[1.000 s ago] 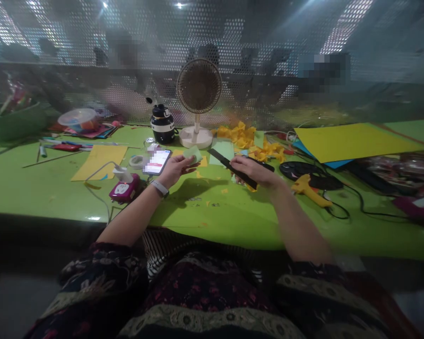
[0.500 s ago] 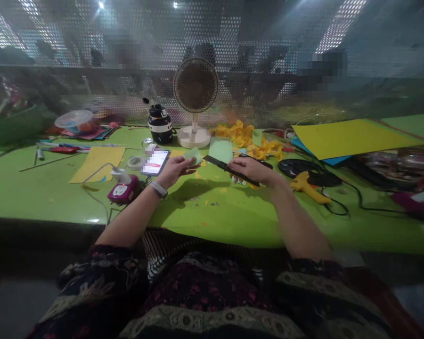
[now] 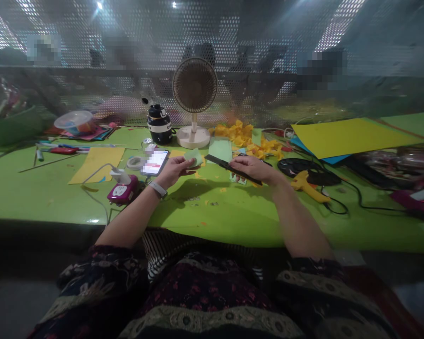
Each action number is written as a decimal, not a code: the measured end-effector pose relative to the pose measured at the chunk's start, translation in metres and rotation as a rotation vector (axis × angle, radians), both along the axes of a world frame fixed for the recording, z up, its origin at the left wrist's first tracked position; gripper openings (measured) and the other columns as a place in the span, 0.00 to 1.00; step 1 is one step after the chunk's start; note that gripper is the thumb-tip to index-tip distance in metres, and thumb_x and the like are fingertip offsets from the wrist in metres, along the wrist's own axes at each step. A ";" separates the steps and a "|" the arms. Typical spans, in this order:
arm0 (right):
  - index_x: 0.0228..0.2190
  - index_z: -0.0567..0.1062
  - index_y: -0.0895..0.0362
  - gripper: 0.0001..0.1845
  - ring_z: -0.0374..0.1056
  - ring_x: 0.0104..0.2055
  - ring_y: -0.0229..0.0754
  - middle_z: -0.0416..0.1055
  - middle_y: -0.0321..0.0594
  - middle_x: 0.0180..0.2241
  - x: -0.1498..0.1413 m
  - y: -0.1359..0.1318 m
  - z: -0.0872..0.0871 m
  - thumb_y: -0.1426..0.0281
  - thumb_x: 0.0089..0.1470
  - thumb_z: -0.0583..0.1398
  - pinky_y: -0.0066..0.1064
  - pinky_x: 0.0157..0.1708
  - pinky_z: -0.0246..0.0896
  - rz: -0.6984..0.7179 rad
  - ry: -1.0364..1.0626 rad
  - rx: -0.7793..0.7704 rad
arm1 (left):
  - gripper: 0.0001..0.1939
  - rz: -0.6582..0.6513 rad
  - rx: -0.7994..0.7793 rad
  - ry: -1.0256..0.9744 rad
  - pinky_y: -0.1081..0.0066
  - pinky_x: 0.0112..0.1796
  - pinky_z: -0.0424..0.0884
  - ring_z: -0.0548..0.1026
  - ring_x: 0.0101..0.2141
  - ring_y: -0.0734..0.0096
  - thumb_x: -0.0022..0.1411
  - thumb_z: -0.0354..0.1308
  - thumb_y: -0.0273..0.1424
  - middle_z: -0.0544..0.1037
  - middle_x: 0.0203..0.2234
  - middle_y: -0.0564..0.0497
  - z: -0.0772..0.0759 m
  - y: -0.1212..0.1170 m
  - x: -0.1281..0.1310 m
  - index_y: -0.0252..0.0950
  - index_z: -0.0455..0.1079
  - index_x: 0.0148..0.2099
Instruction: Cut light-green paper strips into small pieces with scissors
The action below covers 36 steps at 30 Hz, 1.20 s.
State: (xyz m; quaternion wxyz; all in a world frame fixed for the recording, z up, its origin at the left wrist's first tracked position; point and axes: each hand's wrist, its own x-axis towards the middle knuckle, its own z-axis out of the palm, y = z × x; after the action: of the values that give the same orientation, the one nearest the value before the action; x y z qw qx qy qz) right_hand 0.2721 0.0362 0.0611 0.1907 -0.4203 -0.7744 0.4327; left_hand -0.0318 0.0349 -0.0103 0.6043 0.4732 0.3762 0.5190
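Observation:
My left hand (image 3: 176,170) pinches a small pale green piece of paper (image 3: 193,157) between thumb and fingers, just above the table. My right hand (image 3: 249,169) is closed around a long, narrow black tool (image 3: 217,161); its exact kind is unclear. The tool slants, its far end pointing left toward the paper, with a gap between them. A flat light green sheet (image 3: 220,149) lies behind the tool. Small paper scraps (image 3: 214,203) are scattered on the green table (image 3: 183,214) below my hands. Part of another dark thing behind my right hand is hidden.
A lit phone (image 3: 156,162), tape roll (image 3: 135,163) and purple power adapter (image 3: 122,190) stand left. Behind are a bottle (image 3: 160,125), a fan (image 3: 194,136) and orange paper pieces (image 3: 238,134). A yellow glue gun (image 3: 309,187) with a cord lies right, near yellow sheets (image 3: 353,136).
My right hand and the black tool have shifted very slightly right. My left hand still pinches the green paper in about the same place.

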 end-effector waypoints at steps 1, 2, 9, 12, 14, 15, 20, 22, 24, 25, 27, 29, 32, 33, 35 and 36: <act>0.35 0.74 0.56 0.23 0.71 0.27 0.38 0.76 0.40 0.30 0.000 0.000 0.000 0.47 0.57 0.63 0.31 0.28 0.68 0.002 -0.012 0.000 | 0.16 -0.003 0.000 0.001 0.64 0.44 0.80 0.84 0.42 0.62 0.53 0.75 0.36 0.84 0.41 0.41 0.000 0.000 0.000 0.31 0.76 0.37; 0.35 0.75 0.56 0.23 0.71 0.27 0.38 0.76 0.40 0.30 -0.001 0.000 0.000 0.48 0.57 0.63 0.31 0.29 0.67 0.008 -0.024 0.001 | 0.16 -0.007 0.002 0.001 0.64 0.44 0.80 0.84 0.42 0.62 0.53 0.75 0.37 0.84 0.40 0.41 0.000 0.000 0.000 0.31 0.77 0.38; 0.35 0.75 0.56 0.23 0.72 0.28 0.38 0.75 0.40 0.30 -0.004 -0.002 0.000 0.47 0.58 0.62 0.31 0.30 0.67 0.037 -0.081 0.025 | 0.16 -0.019 0.018 0.016 0.66 0.42 0.80 0.84 0.40 0.63 0.53 0.75 0.37 0.84 0.38 0.43 -0.003 0.001 0.000 0.32 0.77 0.36; 0.35 0.75 0.56 0.24 0.73 0.29 0.39 0.75 0.40 0.31 -0.005 -0.002 0.000 0.46 0.57 0.62 0.31 0.29 0.67 0.043 -0.096 0.035 | 0.16 -0.019 0.007 0.030 0.66 0.42 0.80 0.84 0.39 0.63 0.53 0.75 0.37 0.84 0.37 0.43 -0.003 0.000 0.001 0.31 0.77 0.36; 0.35 0.74 0.56 0.25 0.73 0.29 0.39 0.75 0.40 0.31 -0.005 -0.002 0.000 0.46 0.56 0.62 0.31 0.30 0.67 0.044 -0.104 0.040 | 0.16 -0.020 0.006 0.046 0.66 0.42 0.80 0.84 0.39 0.63 0.53 0.75 0.37 0.84 0.37 0.42 -0.002 -0.001 0.002 0.31 0.77 0.37; 0.34 0.74 0.56 0.25 0.73 0.29 0.39 0.75 0.41 0.31 -0.005 -0.002 0.000 0.46 0.56 0.62 0.32 0.30 0.67 0.043 -0.107 0.041 | 0.17 -0.022 0.008 0.050 0.65 0.42 0.80 0.84 0.40 0.62 0.53 0.75 0.37 0.84 0.37 0.42 -0.001 -0.002 0.003 0.31 0.77 0.38; 0.32 0.74 0.56 0.27 0.73 0.29 0.40 0.75 0.40 0.31 -0.006 -0.003 0.000 0.44 0.53 0.64 0.32 0.30 0.66 0.036 -0.107 0.025 | 0.18 -0.037 0.021 0.041 0.65 0.41 0.80 0.84 0.40 0.63 0.52 0.75 0.37 0.84 0.37 0.44 0.002 -0.005 0.007 0.32 0.78 0.40; 0.33 0.74 0.56 0.28 0.73 0.30 0.40 0.76 0.40 0.32 -0.007 -0.005 0.000 0.44 0.49 0.66 0.32 0.30 0.66 0.028 -0.107 0.006 | 0.16 -0.039 0.027 0.050 0.65 0.42 0.80 0.84 0.39 0.64 0.53 0.75 0.36 0.84 0.37 0.45 0.003 -0.006 0.008 0.32 0.78 0.40; 0.35 0.74 0.56 0.28 0.74 0.30 0.41 0.76 0.41 0.34 -0.008 -0.007 0.001 0.45 0.46 0.68 0.33 0.30 0.67 0.016 -0.115 -0.014 | 0.16 -0.041 0.041 0.067 0.64 0.43 0.79 0.84 0.39 0.65 0.54 0.74 0.35 0.84 0.37 0.45 0.003 -0.006 0.010 0.32 0.78 0.41; 0.35 0.74 0.56 0.28 0.74 0.31 0.41 0.76 0.41 0.34 -0.009 -0.007 0.002 0.45 0.46 0.69 0.33 0.30 0.67 0.011 -0.120 -0.021 | 0.16 -0.042 0.050 0.075 0.64 0.43 0.79 0.83 0.39 0.65 0.54 0.74 0.36 0.84 0.37 0.45 0.002 -0.006 0.010 0.32 0.78 0.41; 0.35 0.74 0.56 0.28 0.74 0.31 0.41 0.76 0.41 0.33 -0.010 -0.008 0.002 0.45 0.46 0.68 0.33 0.30 0.68 0.005 -0.120 -0.024 | 0.17 -0.043 0.069 0.087 0.64 0.44 0.79 0.83 0.39 0.66 0.53 0.74 0.36 0.84 0.37 0.46 0.001 -0.007 0.011 0.32 0.79 0.42; 0.34 0.75 0.56 0.28 0.74 0.30 0.41 0.76 0.41 0.32 -0.011 -0.009 0.002 0.45 0.47 0.68 0.33 0.30 0.68 0.007 -0.112 -0.017 | 0.17 -0.037 0.084 0.093 0.64 0.44 0.79 0.83 0.39 0.66 0.53 0.74 0.37 0.84 0.36 0.46 0.000 -0.007 0.013 0.32 0.79 0.41; 0.33 0.74 0.56 0.26 0.74 0.30 0.41 0.76 0.40 0.31 -0.013 -0.010 0.002 0.47 0.47 0.68 0.33 0.29 0.67 0.011 -0.114 -0.004 | 0.16 -0.016 0.103 0.102 0.63 0.44 0.79 0.82 0.38 0.67 0.53 0.74 0.37 0.83 0.34 0.47 -0.001 -0.008 0.015 0.32 0.78 0.40; 0.33 0.74 0.56 0.25 0.74 0.30 0.41 0.75 0.40 0.30 -0.014 -0.010 0.002 0.47 0.48 0.68 0.33 0.29 0.67 0.009 -0.119 0.000 | 0.15 -0.011 0.107 0.107 0.64 0.44 0.79 0.82 0.37 0.68 0.53 0.74 0.36 0.83 0.33 0.48 -0.001 -0.008 0.016 0.32 0.78 0.39; 0.32 0.74 0.56 0.23 0.73 0.30 0.41 0.75 0.39 0.29 -0.015 -0.012 0.003 0.48 0.49 0.67 0.33 0.30 0.67 0.007 -0.131 0.007 | 0.14 -0.010 0.106 0.118 0.64 0.43 0.78 0.81 0.36 0.69 0.54 0.74 0.35 0.82 0.32 0.49 0.000 -0.009 0.017 0.32 0.78 0.38; 0.32 0.74 0.56 0.23 0.73 0.30 0.41 0.75 0.39 0.29 -0.015 -0.013 0.003 0.48 0.50 0.67 0.33 0.30 0.67 0.006 -0.139 0.009 | 0.13 -0.011 0.102 0.123 0.64 0.43 0.78 0.81 0.36 0.69 0.54 0.73 0.34 0.82 0.31 0.49 0.000 -0.009 0.018 0.32 0.78 0.38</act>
State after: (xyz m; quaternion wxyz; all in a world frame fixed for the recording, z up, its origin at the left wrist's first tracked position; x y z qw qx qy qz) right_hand 0.2567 0.0233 0.0643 0.1371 -0.4462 -0.7890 0.3996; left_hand -0.0142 0.0256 -0.0104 0.5582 0.5363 0.3831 0.5040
